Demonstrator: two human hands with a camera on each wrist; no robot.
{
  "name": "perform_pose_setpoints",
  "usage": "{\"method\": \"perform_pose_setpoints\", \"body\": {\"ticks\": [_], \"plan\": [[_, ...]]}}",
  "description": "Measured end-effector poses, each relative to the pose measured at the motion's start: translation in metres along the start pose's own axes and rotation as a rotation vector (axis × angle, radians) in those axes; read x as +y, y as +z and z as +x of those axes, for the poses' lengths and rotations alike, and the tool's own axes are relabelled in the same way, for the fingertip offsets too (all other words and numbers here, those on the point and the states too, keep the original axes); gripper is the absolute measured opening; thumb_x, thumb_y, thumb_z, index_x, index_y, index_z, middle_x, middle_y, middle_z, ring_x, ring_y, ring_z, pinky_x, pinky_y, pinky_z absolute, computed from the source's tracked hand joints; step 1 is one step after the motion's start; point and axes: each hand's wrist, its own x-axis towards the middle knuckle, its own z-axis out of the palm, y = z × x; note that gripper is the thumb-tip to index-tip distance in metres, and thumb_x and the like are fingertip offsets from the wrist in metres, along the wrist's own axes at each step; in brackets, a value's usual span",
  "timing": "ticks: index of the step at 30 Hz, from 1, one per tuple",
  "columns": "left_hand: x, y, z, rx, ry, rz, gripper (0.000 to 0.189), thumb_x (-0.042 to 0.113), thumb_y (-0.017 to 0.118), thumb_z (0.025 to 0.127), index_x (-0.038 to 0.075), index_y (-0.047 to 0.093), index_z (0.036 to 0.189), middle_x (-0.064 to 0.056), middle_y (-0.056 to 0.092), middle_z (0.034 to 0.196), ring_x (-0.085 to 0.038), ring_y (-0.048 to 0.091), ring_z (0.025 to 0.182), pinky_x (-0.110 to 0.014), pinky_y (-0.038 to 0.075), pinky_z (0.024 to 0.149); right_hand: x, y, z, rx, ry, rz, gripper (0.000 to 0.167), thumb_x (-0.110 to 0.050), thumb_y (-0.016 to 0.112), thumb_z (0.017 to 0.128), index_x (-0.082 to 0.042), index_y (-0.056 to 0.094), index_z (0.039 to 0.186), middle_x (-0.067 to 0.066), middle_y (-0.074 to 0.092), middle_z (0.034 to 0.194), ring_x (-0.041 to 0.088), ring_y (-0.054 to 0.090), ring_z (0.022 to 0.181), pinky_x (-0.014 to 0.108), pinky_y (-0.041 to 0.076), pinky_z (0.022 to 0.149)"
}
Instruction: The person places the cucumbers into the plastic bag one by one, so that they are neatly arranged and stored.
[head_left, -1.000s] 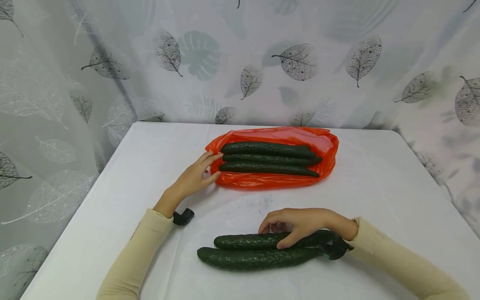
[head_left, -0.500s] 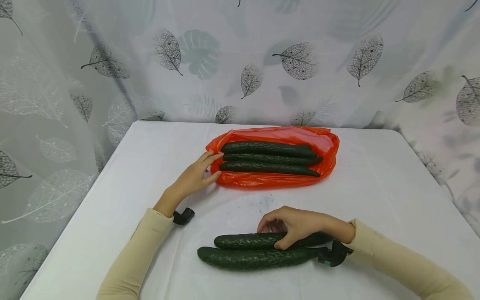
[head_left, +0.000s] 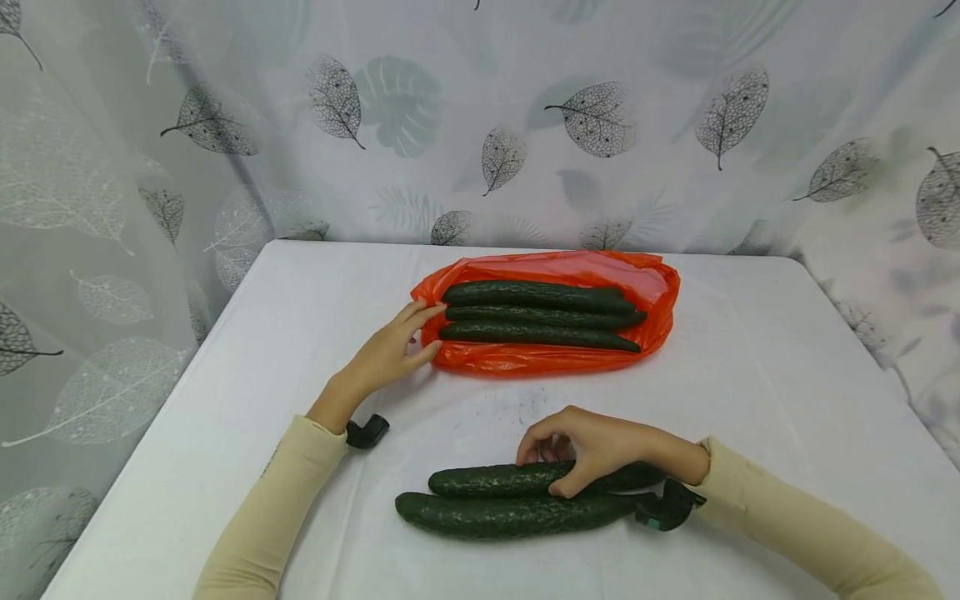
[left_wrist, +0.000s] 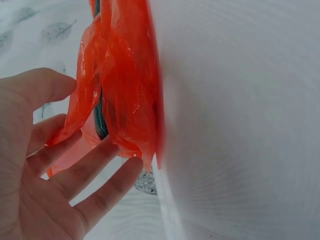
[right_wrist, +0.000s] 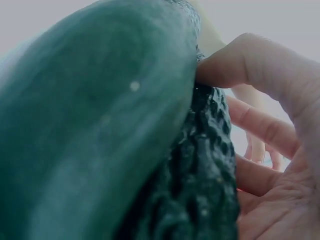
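Two dark green cucumbers lie side by side near the front of the table. My right hand (head_left: 592, 450) grips the farther cucumber (head_left: 487, 480), thumb on its near side and curled fingers on its far side. The nearer cucumber (head_left: 510, 517) lies against it; in the right wrist view this smooth green cucumber (right_wrist: 100, 110) fills the left. At the back, a red plastic bag (head_left: 517, 360) lies spread with three cucumbers (head_left: 536, 317) in its opening. My left hand (head_left: 386, 354) touches the bag's left end, fingers spread and loosely bent, as the left wrist view shows.
A white cloth (head_left: 750, 375) covers the table, with faint dark specks in front of the bag. Behind and at the sides hangs a leaf-patterned curtain (head_left: 525, 125). Each wrist bears a small black camera (head_left: 367, 432).
My right hand has shifted slightly, its knuckles rising a little above the farther cucumber. The left hand, bag and cucumbers stay practically where they were.
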Motion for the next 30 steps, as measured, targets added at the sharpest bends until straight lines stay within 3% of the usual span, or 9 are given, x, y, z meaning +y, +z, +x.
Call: {"method": "perform_pose_setpoints", "body": {"ticks": [8,18,30], "plan": [[0.0,0.001,0.001,-0.004,-0.007,-0.001,0.057,0.024,0.063,0.095,0.008,0.043,0.147,-0.018,0.034,0.151,-0.026,0.064,0.09,-0.044,0.054,0.085,0.002,-0.001,-0.003,0.032,-0.009,-0.005,0.035,-0.011,0.074,0.081,-0.018,0.066,0.114,-0.007,0.065,0.096,0.005,0.054,0.081,0.023,0.051,0.065],[-0.001,0.0,0.0,-0.003,-0.008,0.003,0.056,0.024,0.062,0.095,0.008,0.044,0.146,-0.017,0.036,0.15,-0.027,0.064,0.092,-0.044,0.054,0.086,0.0,-0.008,-0.005,0.094,0.026,-0.007,0.036,-0.008,0.073,0.081,-0.015,0.066,0.115,-0.003,0.067,0.104,0.012,0.054,0.083,0.027,0.05,0.071],[-0.001,-0.001,0.0,-0.004,-0.008,0.005,0.057,0.024,0.063,0.095,0.009,0.044,0.146,-0.015,0.037,0.15,-0.027,0.064,0.097,-0.044,0.053,0.088,-0.004,-0.025,-0.007,0.194,0.149,-0.059,0.038,-0.006,0.074,0.079,-0.017,0.068,0.114,-0.004,0.068,0.111,0.014,0.059,0.094,0.034,0.053,0.087]]}}
